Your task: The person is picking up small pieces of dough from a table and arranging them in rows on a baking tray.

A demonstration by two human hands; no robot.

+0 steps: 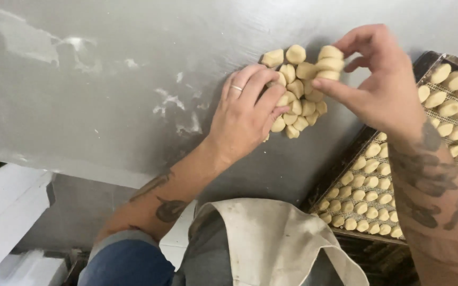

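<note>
A pile of several small pale dough pieces (299, 100) lies on the grey metal worktop (107, 106). My left hand (245, 114), with a ring on one finger, rests on the pile's left side, fingers curled over some pieces. My right hand (380, 85) hovers at the pile's right edge and pinches a short stack of dough pieces (329, 62) between thumb and fingers. Both forearms carry tattoos.
A dark perforated baking tray (367, 180) at the right holds rows of several shaped dough pieces. Flour smears (176, 106) mark the worktop. A beige apron (271, 243) hangs below, and white surfaces (1, 212) sit at the lower left.
</note>
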